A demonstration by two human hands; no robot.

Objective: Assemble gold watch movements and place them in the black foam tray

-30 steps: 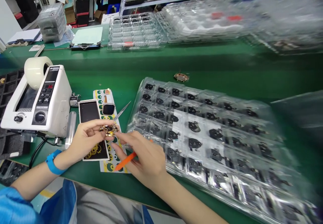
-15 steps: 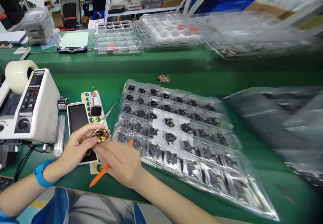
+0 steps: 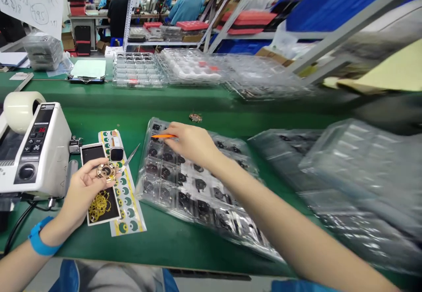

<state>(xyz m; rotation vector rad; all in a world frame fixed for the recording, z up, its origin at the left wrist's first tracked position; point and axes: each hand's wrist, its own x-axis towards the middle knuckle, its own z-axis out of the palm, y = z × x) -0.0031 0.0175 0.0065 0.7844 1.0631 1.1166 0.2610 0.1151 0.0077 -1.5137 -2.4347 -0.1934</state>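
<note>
My left hand is closed on a round gold-coloured metal part, pinched between thumb and fingers. My right hand reaches over the far left corner of a clear plastic tray holding black parts in its pockets. An orange pointed stick sticks out leftward from its curled fingers; whether they touch a black part is hidden. Below my left hand lies a shallow white-rimmed box with yellow rings inside. A strip of green-and-yellow stickers runs beside it, with a pointed metal blade on top.
A white tape dispenser stands at left. Another round gold part lies behind the tray. More clear trays are stacked at right, others on the back ledge beside a clipboard. Beyond, people sit near shelves.
My right hand has left the gold part and moved up and right over the tray, keeping the orange stick. My left hand still holds the gold part. The view has shifted.
</note>
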